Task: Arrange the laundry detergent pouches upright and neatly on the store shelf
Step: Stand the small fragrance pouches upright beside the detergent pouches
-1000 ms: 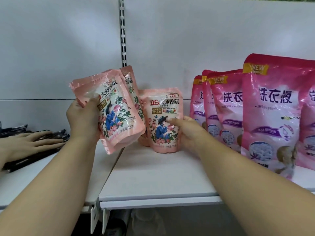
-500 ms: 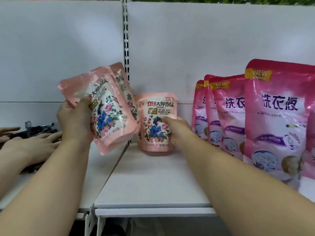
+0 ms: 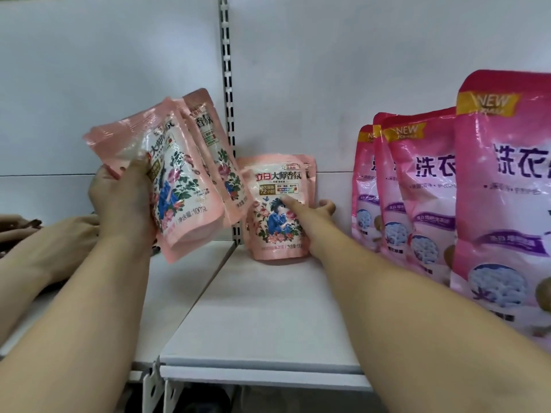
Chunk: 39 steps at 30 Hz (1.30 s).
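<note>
Steadying one pale pouch (image 3: pixel 278 210) upright at the shelf's (image 3: pixel 262 317) back edge, the right hand (image 3: pixel 310 214) is gripping it; the left hand (image 3: pixel 125 201) is clutching two tilted pouches (image 3: pixel 190 177), not yet placed.

White metal shelf boards (image 3: pixel 256 317) meet edge to edge. Pale grey back panels (image 3: pixel 89 70) behind; slotted vertical metal upright (image 3: pixel 228 84) divides them. Lighting even, diffuse.
</note>
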Available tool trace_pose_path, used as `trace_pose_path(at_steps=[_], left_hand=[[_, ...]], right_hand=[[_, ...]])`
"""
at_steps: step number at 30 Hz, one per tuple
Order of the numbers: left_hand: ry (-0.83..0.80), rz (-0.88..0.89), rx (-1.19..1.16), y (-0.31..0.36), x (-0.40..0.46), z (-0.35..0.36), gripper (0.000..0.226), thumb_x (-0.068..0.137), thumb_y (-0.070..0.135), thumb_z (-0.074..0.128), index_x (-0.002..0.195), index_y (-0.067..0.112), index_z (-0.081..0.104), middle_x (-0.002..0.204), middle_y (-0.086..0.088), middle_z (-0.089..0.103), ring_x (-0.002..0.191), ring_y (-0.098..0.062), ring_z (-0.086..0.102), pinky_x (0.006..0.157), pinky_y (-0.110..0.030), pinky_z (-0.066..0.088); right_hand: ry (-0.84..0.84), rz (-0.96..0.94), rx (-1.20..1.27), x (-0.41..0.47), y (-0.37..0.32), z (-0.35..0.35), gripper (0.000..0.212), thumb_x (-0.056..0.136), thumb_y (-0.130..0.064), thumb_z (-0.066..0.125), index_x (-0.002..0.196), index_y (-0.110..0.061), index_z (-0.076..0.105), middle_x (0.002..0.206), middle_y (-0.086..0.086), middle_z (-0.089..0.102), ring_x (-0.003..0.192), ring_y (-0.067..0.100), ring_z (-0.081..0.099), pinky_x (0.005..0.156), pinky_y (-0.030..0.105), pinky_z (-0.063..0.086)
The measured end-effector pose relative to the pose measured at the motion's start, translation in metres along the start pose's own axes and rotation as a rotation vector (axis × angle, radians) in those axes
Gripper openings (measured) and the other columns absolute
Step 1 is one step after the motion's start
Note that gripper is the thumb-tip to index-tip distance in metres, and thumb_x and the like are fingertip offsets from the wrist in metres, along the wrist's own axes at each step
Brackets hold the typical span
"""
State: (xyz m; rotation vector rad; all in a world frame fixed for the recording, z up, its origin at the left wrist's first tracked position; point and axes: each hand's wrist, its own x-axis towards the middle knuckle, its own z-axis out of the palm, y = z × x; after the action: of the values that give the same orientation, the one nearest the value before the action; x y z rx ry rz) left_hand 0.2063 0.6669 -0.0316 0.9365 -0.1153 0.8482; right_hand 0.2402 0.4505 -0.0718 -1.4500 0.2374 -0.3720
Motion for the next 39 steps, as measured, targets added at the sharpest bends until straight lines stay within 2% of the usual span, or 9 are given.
trace_pose_path(at_steps=[3,6,13,22,26,30,34,37,39], left_hand=[[0.025,0.004,-0.008,0.000,0.000,-0.001,0.013,0.086,0.014,0.064,0.077,0.020,0.057,0.079,0.005,0.064,0.067,-0.007,0.062,0.064,-0.022,0.052],[0.060,0.016,-0.012,0.001,0.000,-0.002,0.014,0.086,0.013,0.063,0.076,0.021,0.057,0.078,0.006,0.064,0.064,-0.004,0.062,0.061,-0.019,0.052],[0.054,0.025,-0.022,0.004,0.008,-0.005,0.013,0.081,0.011,0.065,0.074,0.021,0.059,0.080,0.000,0.067,0.084,-0.022,0.066,0.078,-0.041,0.055],[0.016,0.044,0.016,0.004,0.004,-0.008,0.011,0.082,0.013,0.064,0.077,0.022,0.061,0.084,0.001,0.068,0.085,-0.021,0.067,0.081,-0.043,0.055],[-0.048,0.028,0.023,0.007,-0.006,-0.002,0.010,0.084,0.016,0.064,0.078,0.023,0.059,0.083,0.000,0.067,0.084,-0.021,0.067,0.077,-0.040,0.055],[-0.134,-0.029,-0.031,0.018,-0.021,0.006,0.009,0.086,0.017,0.063,0.084,0.021,0.056,0.084,0.000,0.068,0.071,-0.011,0.069,0.067,-0.027,0.057],[-0.207,0.031,0.039,0.033,-0.038,0.014,0.022,0.093,0.014,0.052,0.075,0.024,0.044,0.069,0.013,0.054,0.042,0.016,0.050,0.046,-0.002,0.037],[-0.275,0.033,0.100,0.043,-0.059,0.017,0.026,0.095,0.012,0.047,0.072,0.023,0.040,0.038,0.023,0.051,0.038,0.016,0.047,0.041,-0.004,0.035],[-0.301,0.008,0.085,0.042,-0.066,0.015,0.019,0.092,0.014,0.053,0.076,0.022,0.047,0.049,0.018,0.060,0.042,0.011,0.053,0.043,-0.006,0.038]], right_hand=[[-0.072,0.042,0.101,0.002,0.002,-0.001,0.056,0.073,-0.028,0.077,0.119,-0.007,0.052,0.105,0.017,0.067,0.087,0.032,0.067,0.080,0.047,0.055],[-0.010,-0.011,0.093,0.007,0.004,0.006,0.037,0.075,-0.027,0.075,0.103,-0.012,0.056,0.103,0.015,0.068,0.085,0.031,0.067,0.080,0.048,0.055],[0.009,-0.091,0.032,0.008,0.009,0.027,0.039,0.077,-0.032,0.072,0.104,-0.014,0.051,0.108,0.009,0.064,0.095,0.029,0.064,0.085,0.041,0.053],[0.105,-0.243,-0.050,-0.005,-0.004,0.015,0.076,0.073,-0.048,0.070,0.132,-0.021,0.031,0.138,0.004,0.033,0.124,0.025,0.040,0.103,0.046,0.037],[0.191,-0.508,-0.022,-0.032,-0.036,0.014,0.064,0.078,-0.045,0.066,0.130,-0.020,0.037,0.139,0.000,0.030,0.128,0.018,0.033,0.106,0.039,0.031],[-0.146,-0.614,0.043,-0.070,-0.071,0.008,0.037,0.087,-0.043,0.057,0.113,-0.017,0.052,0.112,-0.005,0.051,0.105,0.011,0.047,0.081,0.020,0.039],[-0.383,-0.435,-0.196,-0.094,-0.070,0.010,0.076,0.065,-0.069,0.057,0.122,-0.020,0.053,0.122,0.003,0.060,0.112,0.024,0.056,0.098,0.046,0.042],[-0.401,-0.434,-0.134,-0.106,-0.066,-0.005,0.027,0.088,-0.038,0.057,0.103,-0.017,0.062,0.104,0.010,0.070,0.094,0.026,0.067,0.087,0.043,0.053],[-0.427,-0.424,-0.082,-0.113,-0.065,-0.019,0.015,0.091,-0.027,0.054,0.099,-0.017,0.062,0.092,0.005,0.070,0.079,0.017,0.069,0.069,0.029,0.056]])
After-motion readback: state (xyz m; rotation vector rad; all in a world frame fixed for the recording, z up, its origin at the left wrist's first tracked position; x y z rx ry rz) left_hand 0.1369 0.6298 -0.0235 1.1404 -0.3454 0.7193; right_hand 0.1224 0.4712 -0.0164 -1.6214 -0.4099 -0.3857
